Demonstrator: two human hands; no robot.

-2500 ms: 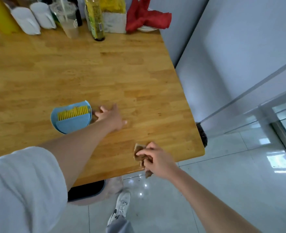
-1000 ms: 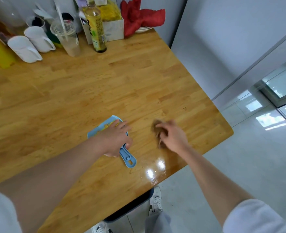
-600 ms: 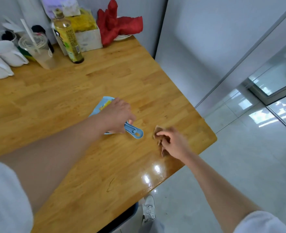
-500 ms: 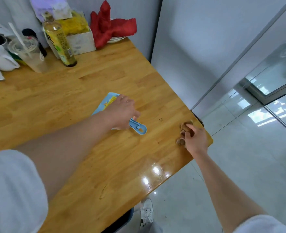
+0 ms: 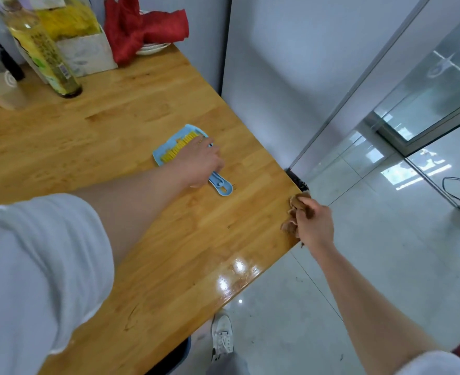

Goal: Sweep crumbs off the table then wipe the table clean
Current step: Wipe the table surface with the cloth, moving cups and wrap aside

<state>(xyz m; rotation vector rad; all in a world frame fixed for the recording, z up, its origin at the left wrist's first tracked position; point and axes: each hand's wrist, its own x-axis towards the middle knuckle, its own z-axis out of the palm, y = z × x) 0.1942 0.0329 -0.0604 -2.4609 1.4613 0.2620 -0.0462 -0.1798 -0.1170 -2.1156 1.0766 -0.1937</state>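
Left hand (image 5: pixel 199 165) laid over the small blue plastic dustpan with yellow brush (image 5: pixel 178 146), fingers curled round its handle, flat on the light wooden bench (image 5: pixel 120 123). Right hand (image 5: pixel 314 224) clamped on a crumpled brown cloth (image 5: pixel 291 212) at the bench's right edge near the corner. Behind, against the wall: red cloth (image 5: pixel 142 25), yellow-labelled bottle (image 5: pixel 43 50).

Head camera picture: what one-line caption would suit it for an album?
Left hand holds a blue dustpan while right hand wipes the wooden table corner with a brown cloth.
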